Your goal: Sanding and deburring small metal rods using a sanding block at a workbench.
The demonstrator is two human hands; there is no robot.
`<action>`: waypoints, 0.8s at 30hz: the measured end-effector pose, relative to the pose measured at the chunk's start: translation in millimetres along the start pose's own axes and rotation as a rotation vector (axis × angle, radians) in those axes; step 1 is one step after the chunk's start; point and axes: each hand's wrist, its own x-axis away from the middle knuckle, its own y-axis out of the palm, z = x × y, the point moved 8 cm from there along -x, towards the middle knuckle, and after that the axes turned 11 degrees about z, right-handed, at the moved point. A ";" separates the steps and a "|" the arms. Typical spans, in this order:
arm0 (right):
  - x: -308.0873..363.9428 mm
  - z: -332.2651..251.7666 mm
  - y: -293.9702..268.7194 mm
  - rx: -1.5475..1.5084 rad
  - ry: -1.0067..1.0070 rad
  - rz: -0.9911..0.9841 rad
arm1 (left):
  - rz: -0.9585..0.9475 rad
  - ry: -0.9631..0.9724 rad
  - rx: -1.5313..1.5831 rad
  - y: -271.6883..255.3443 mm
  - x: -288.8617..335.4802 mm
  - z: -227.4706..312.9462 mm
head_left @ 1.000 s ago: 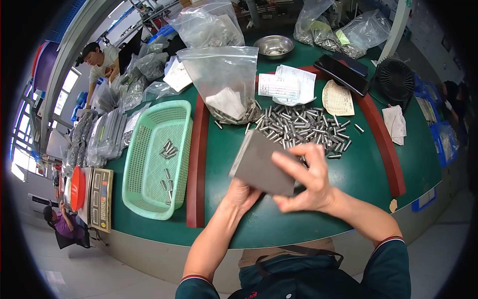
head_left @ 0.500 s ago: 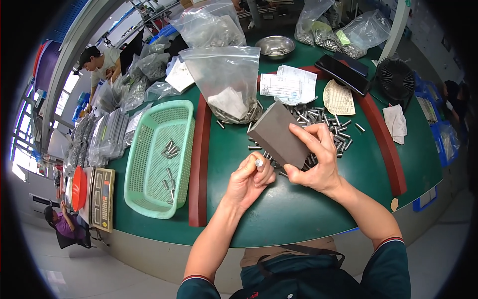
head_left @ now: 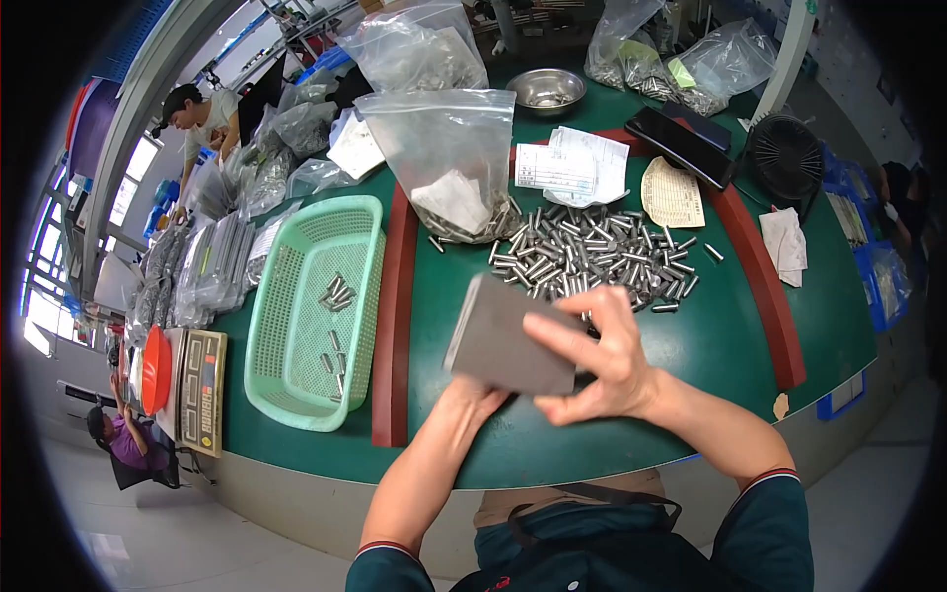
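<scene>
A grey-brown rectangular block (head_left: 508, 340), which looks like a sanding sponge, is gripped in my right hand (head_left: 614, 357), index finger along its upper face. My left hand (head_left: 462, 403) is right under the block's near left part, its fingers covered. The short metal pin it pinched in the earlier frame is hidden behind the block now. Just beyond my hands, a heap of short shiny metal pins (head_left: 592, 252) lies on the green tabletop (head_left: 552, 444). To the left, a mint-green plastic basket (head_left: 258, 365) has several such pins on its bottom.
Red-brown bars (head_left: 392, 335) border the work spot on both sides. A clear bag (head_left: 434, 138), paper slips (head_left: 572, 168), a metal bowl (head_left: 546, 91), a phone (head_left: 679, 146) and a black fan (head_left: 782, 158) stand or lie beyond. A scale (head_left: 205, 385) is at left.
The block has come down and left, from above the heap to over my left hand. It now hides the left fingers and the pin, and more of the heap shows.
</scene>
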 end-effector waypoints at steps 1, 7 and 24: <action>-4.5 12.8 -5.4 0.051 0.042 0.068 | -0.124 0.079 0.014 5.6 -3.0 6.5; 1.8 3.6 -3.4 0.062 -0.008 0.008 | 0.107 0.003 0.048 1.2 0.9 0.3; 0.2 54.0 -17.6 0.122 0.202 0.184 | -0.524 0.092 0.070 46.4 13.6 26.5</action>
